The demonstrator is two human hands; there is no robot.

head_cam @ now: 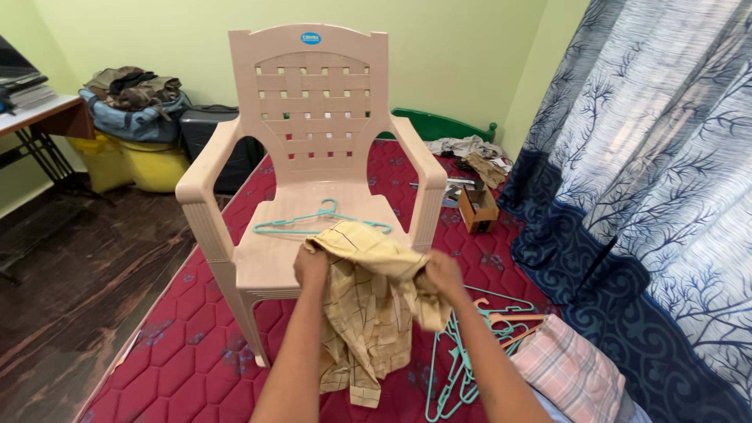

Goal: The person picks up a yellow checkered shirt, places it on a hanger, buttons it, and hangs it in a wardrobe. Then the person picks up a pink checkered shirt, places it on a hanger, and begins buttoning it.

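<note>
Currently, both hands grip a yellow checked shirt (368,305) over the front edge of the plastic chair (313,117). The left hand (311,265) is closed on the upper fabric at the shirt's left side; the right hand (443,276) is closed on the fabric at its right side. The shirt's top fold rests on the front of the chair seat, and the remainder hangs down below the hands, in front of the seat and above the red quilted mattress (196,345).

Risk assessment: the grip appears to hold bunched cloth only. If either hand loosens, the hanging weight would likely pull the shirt off the seat edge onto the mattress. The teal hanger (313,223) lies on the seat just behind the shirt's top fold; dragging the fabric rearward could snag its hook or push it toward the back of the seat. A cluster of spare hangers (470,352) lies on the mattress below the right forearm, beside a pink checked cloth (572,372); a trailing hem could catch there.
</note>
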